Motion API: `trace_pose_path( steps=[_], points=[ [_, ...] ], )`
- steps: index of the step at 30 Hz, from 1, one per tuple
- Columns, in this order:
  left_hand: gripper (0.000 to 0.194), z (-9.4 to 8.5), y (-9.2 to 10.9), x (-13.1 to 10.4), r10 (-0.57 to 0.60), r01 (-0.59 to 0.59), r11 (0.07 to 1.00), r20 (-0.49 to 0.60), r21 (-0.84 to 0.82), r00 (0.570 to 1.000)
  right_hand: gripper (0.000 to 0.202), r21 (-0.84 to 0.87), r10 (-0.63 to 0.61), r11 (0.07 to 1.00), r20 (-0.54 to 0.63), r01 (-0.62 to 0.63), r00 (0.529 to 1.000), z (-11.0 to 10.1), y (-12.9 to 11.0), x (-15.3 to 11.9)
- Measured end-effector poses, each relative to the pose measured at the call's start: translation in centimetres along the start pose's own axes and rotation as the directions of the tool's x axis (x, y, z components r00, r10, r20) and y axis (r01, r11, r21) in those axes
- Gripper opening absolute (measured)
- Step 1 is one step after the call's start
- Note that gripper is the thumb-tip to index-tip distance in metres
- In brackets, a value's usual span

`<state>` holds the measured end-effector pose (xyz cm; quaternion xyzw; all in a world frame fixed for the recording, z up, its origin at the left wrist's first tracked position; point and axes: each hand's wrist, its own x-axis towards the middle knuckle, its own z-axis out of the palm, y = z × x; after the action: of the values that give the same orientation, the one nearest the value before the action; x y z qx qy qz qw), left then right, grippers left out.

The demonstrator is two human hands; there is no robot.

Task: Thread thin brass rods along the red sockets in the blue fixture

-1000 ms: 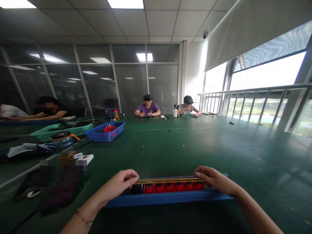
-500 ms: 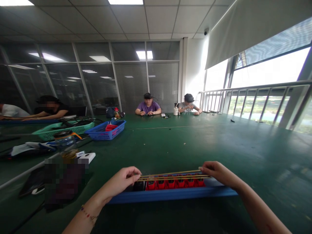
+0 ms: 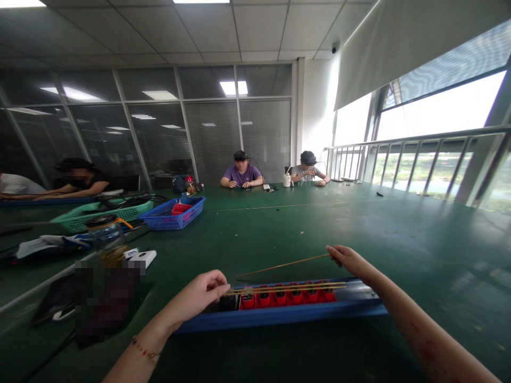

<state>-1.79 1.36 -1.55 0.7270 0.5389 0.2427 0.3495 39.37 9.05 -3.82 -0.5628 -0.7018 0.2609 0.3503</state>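
Note:
My left hand (image 3: 207, 290) pinches the left ends of several thin yellowish sticks (image 3: 287, 288), which lie level above a long blue tray (image 3: 287, 319). Raised past the tray's far right side, my right hand (image 3: 349, 260) grips one end of a single thin stick (image 3: 283, 264). That stick slants down to the left, beyond the tray's far edge and apart from the others. Inside the tray stands a row of red holders (image 3: 280, 299) with dark inserts. A black piece (image 3: 229, 303) sits at the row's left end, partly behind my left fingers.
On the left are a blue basket (image 3: 171, 219), a green basket (image 3: 72, 217), a lidded jar (image 3: 106, 234), a white device (image 3: 146, 259) and a dark pouch (image 3: 109, 306). Across the green table (image 3: 255, 242) sit two people; others sit at far left.
My right hand has risen and moved away from the tray, drawing one stick off the bundle. My left hand stays in place with the other sticks.

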Motion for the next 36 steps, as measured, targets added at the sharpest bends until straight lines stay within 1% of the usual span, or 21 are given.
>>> trace_pose_path(
  steps=[2, 4, 6, 8, 11, 13, 16, 19, 21, 23, 26, 28, 31, 33, 36],
  points=[
    [0.037, -0.4, 0.1, -0.2, -0.002, 0.002, 1.0, -0.001, 0.03, 1.0, 0.048, -0.125, -0.019, 0.992, 0.037, 0.024, 0.999, 1.0, -0.2, 0.8],
    [0.041, -0.9, 0.4, -0.6, -0.004, 0.003, 0.997, 0.01, 0.082, 1.0, 0.045, -0.24, -0.059, 0.967, 0.112, 0.085, 0.992, 1.6, -0.4, 1.5],
    [0.04, -1.4, 0.9, -0.9, 0.018, -0.023, 0.99, 0.033, 0.142, 0.999, 0.039, -0.306, -0.082, 0.941, 0.209, 0.145, 0.975, 2.1, -0.6, 1.9],
    [0.036, -1.8, 1.4, -1.2, 0.05, -0.059, 0.98, 0.051, 0.19, 0.997, 0.032, -0.338, -0.075, 0.927, 0.259, 0.164, 0.963, 2.5, -0.5, 2.1],
    [0.033, -2.1, 1.9, -1.3, 0.068, -0.079, 0.97, 0.054, 0.23, 0.996, 0.023, -0.376, -0.067, 0.912, 0.261, 0.166, 0.963, 3.0, 0.0, 2.3],
    [0.032, -2.0, 2.0, -1.3, 0.084, -0.09, 0.962, 0.036, 0.257, 0.996, 0.019, -0.384, -0.082, 0.902, 0.294, 0.196, 0.952, 3.2, 0.4, 2.3],
    [0.03, -2.0, 2.0, -1.2, 0.108, -0.104, 0.947, 0.005, 0.305, 0.994, 0.021, -0.382, -0.094, 0.895, 0.344, 0.231, 0.934, 3.3, 0.8, 2.4],
    [0.027, -2.0, 2.2, -1.2, 0.165, -0.138, 0.908, -0.036, 0.395, 0.986, 0.02, -0.404, -0.083, 0.887, 0.339, 0.225, 0.937, 3.4, 0.7, 2.4],
    [0.025, -2.2, 2.6, -1.3, 0.24, -0.17, 0.861, -0.088, 0.48, 0.967, 0.018, -0.422, -0.095, 0.876, 0.329, 0.236, 0.94, 3.4, 0.5, 2.3],
    [0.025, -2.6, 3.0, -1.5, 0.32, -0.199, 0.815, -0.137, 0.545, 0.937, 0.016, -0.434, -0.107, 0.866, 0.32, 0.247, 0.941, 3.5, 0.3, 2.2],
    [0.025, -3.8, 3.5, -1.6, 0.381, -0.21, 0.788, -0.19, 0.579, 0.905, 0.016, -0.436, -0.096, 0.867, 0.324, 0.239, 0.941, 3.5, 0.2, 2.2],
    [0.026, -4.7, 3.6, -1.4, 0.373, -0.191, 0.792, -0.213, 0.58, 0.903, 0.016, -0.422, -0.087, 0.876, 0.334, 0.232, 0.938, 3.5, 0.3, 2.2],
    [0.028, -5.8, 3.3, -0.7, 0.324, -0.158, 0.804, -0.199, 0.574, 0.925, 0.016, -0.418, -0.073, 0.882, 0.334, 0.217, 0.94, 3.5, 0.6, 2.4],
    [0.028, -5.9, 2.9, -0.1, 0.285, -0.148, 0.806, -0.157, 0.573, 0.945, 0.018, -0.42, -0.068, 0.884, 0.321, 0.207, 0.945, 3.6, 0.8, 2.5],
    [0.026, -5.2, 1.8, 1.2, 0.218, -0.135, 0.813, -0.081, 0.567, 0.972, 0.023, -0.396, -0.098, 0.89, 0.318, 0.226, 0.943, 3.6, 0.8, 2.4]
  ],
)
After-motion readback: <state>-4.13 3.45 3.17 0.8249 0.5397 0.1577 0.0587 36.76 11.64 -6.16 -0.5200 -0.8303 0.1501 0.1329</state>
